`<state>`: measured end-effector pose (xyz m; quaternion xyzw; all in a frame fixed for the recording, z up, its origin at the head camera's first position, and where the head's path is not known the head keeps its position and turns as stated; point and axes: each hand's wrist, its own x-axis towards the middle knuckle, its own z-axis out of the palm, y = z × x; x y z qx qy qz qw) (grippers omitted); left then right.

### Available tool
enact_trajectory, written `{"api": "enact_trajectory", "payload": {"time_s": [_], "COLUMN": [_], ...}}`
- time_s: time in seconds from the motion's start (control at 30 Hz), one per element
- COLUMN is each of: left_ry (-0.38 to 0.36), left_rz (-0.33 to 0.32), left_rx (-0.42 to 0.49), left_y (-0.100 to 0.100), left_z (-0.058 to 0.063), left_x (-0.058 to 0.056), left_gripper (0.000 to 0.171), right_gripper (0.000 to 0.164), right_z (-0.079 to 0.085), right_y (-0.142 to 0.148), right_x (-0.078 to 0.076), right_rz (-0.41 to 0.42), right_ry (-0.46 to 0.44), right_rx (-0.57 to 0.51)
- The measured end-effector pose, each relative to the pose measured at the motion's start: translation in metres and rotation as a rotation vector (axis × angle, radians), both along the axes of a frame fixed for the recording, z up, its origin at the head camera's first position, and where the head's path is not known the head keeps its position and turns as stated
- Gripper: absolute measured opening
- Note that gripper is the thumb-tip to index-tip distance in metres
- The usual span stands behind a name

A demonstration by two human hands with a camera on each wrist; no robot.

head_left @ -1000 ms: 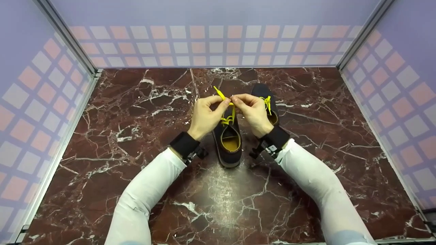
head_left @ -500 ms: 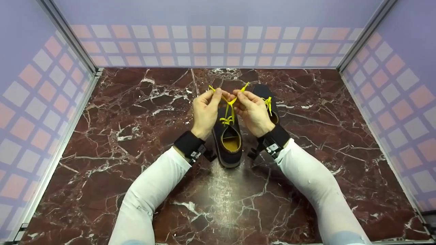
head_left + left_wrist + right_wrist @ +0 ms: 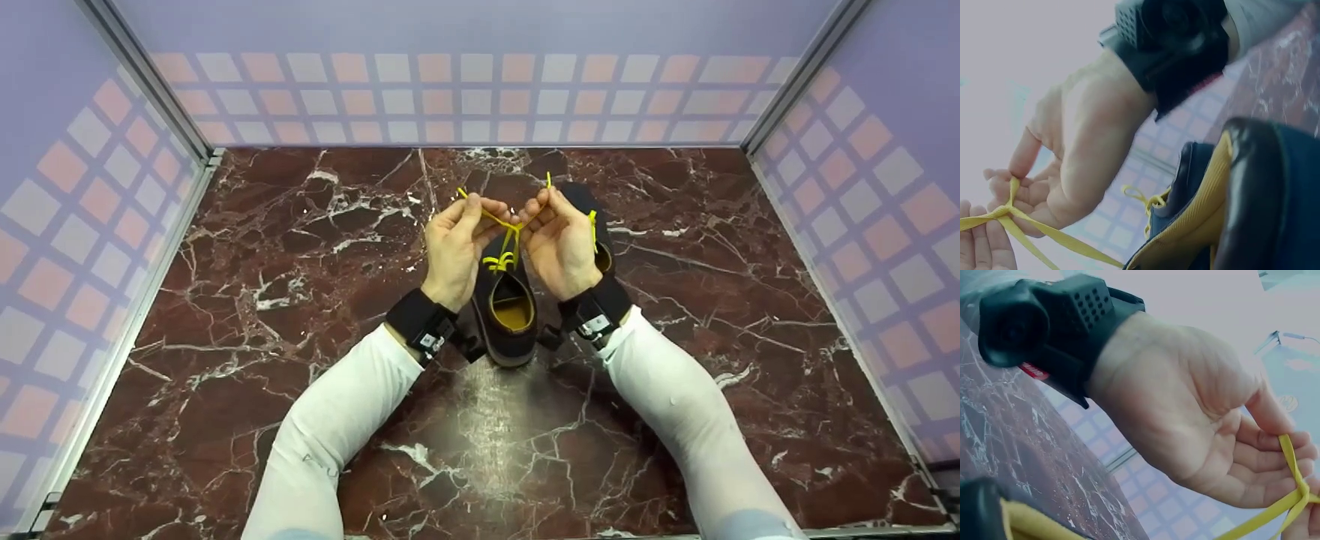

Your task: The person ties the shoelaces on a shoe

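Note:
A dark shoe [image 3: 510,345] with a yellow lining stands mid-table, toe away from me. Its yellow shoelace [image 3: 500,262] rises from the eyelets to a crossing above the tongue. My left hand [image 3: 454,255] pinches one lace end between thumb and fingers, its tip poking out to the upper left. The other end is pinched by my right hand [image 3: 561,247], its tip pointing up. In the left wrist view the yellow lace [image 3: 1002,211] crosses between both hands. The right wrist view shows the lace [image 3: 1300,492] in a half knot by my curled fingers.
A second dark shoe [image 3: 581,196] with a yellow lace [image 3: 593,225] lies just behind and right of my right hand. The marble-patterned table [image 3: 300,225] is enclosed by walls [image 3: 480,90] with pink and white squares at the back and sides.
My hands were together at the lace a second ago and have since drawn apart, spreading the two ends. The right hand has turned its palm more inward; the shoe has barely shifted.

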<state>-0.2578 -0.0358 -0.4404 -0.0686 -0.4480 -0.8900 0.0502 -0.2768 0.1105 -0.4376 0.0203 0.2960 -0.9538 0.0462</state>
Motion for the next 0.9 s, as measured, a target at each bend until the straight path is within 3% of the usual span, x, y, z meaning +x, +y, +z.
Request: {"api": "enact_trajectory", "payload": {"time_s": [0.17,0.3,0.63,0.9], "left_ry": [-0.075,-0.122,-0.156,-0.155], "left_rz": [-0.049,-0.038,-0.008,-0.004], "left_rx": [0.1,0.168,0.128,0.068], "left_y": [-0.004,-0.012,-0.029,-0.034], "left_z": [0.001,-0.001,-0.006,-0.004], "left_x": [0.0,-0.004,-0.009,-0.008], "left_gripper": [0.044,0.045,0.043,0.045], "right_gripper": [0.051,0.05,0.047,0.045], "right_z": [-0.003,-0.007,-0.017,-0.014], "right_y": [0.002,0.006,0.017,0.019], "right_x": [-0.003,-0.003,-0.004,0.0], "right_rz": [0.02,0.036,-0.004,-0.005], "right_ry": [-0.026,-0.024,0.011,0.015], "right_rx": [-0.015,0.045,0.16,0.168]}}
